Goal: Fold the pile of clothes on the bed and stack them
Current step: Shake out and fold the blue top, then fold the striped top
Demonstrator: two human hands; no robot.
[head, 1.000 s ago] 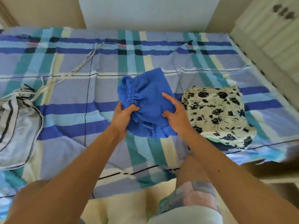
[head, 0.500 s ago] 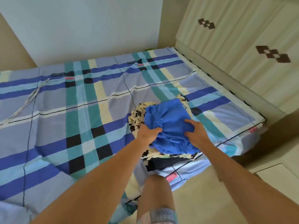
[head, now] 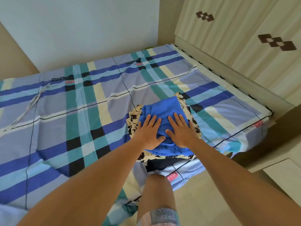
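A folded blue garment (head: 164,110) lies on top of the stack near the bed's right front corner. Under it is a cream garment with black flowers (head: 135,115), and a dark garment (head: 162,163) shows at the stack's bottom front. My left hand (head: 149,133) lies flat on the blue garment's left half, fingers straight and spread. My right hand (head: 180,129) presses flat on its right half, fingers straight. Both palms cover the garment's near part.
The bed (head: 81,121) has a blue, teal and cream plaid sheet. A pale cord (head: 32,103) trails across its far left. A cream wardrobe (head: 244,46) stands along the bed's right side. My knee (head: 156,193) is at the bed's front edge.
The blue garment went from the sheet onto the floral stack. Both hands let go of its edges and now press flat on it. The striped garment at left left the view.
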